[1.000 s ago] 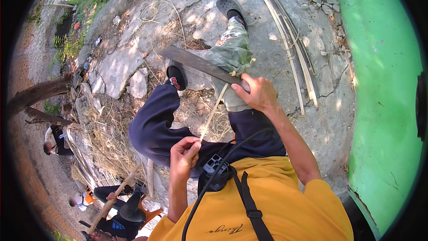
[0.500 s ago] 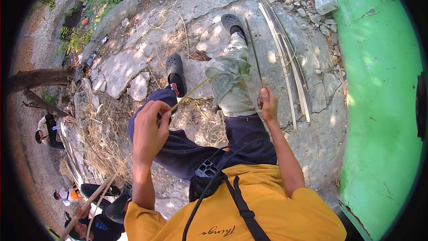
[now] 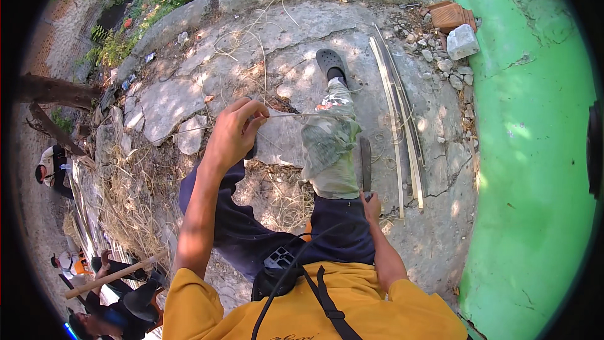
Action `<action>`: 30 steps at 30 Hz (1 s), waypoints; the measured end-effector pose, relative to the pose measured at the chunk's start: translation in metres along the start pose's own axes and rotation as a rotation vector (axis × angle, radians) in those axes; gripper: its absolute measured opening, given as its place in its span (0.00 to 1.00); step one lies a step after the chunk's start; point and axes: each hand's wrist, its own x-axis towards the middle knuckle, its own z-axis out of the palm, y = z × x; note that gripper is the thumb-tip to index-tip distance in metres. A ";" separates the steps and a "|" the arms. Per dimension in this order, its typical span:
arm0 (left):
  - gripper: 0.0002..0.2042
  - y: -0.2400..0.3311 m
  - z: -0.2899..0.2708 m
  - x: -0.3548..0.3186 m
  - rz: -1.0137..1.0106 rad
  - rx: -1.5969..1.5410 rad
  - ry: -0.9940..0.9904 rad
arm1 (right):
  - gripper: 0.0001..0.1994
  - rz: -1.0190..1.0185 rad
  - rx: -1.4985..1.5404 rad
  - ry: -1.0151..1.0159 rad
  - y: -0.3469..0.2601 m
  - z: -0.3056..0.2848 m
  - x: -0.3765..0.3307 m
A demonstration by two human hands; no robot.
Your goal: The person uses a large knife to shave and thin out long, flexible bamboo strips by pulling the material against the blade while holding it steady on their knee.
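Observation:
My left hand [image 3: 236, 131] is raised over my left knee, thumb and fingers pinched on a thin bamboo strip [image 3: 286, 115]. The strip runs from left of the hand across to the camouflage cloth [image 3: 328, 157] wrapped round my right lower leg. Beside that leg, my right hand [image 3: 371, 206] is closed round the handle of a long knife. Its dark blade [image 3: 365, 164] points forward, close along the cloth's right side. Most of the handle is hidden in my fingers.
Long split bamboo strips [image 3: 402, 126] lie on cracked concrete at the right, near a green wall [image 3: 535, 151]. Curly shavings [image 3: 135, 195] heap at the left. Rubble and a white block [image 3: 462, 41] sit at the far right. Other people [image 3: 119, 302] are at lower left, with a pole [image 3: 116, 274].
My left hand has moved forward and to the right with the strip, now lying more sideways. The knife has come back and down beside my right leg.

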 end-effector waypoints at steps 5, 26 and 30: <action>0.07 0.015 -0.002 -0.007 0.121 -0.110 0.088 | 0.31 0.008 -0.162 -0.218 -0.019 -0.006 0.010; 0.04 0.044 0.000 -0.015 0.268 -0.177 0.177 | 0.09 -1.039 0.449 0.523 -0.299 -0.291 -0.115; 0.05 0.044 0.000 -0.017 0.239 -0.187 0.176 | 0.09 -1.089 0.417 0.537 -0.300 -0.291 -0.119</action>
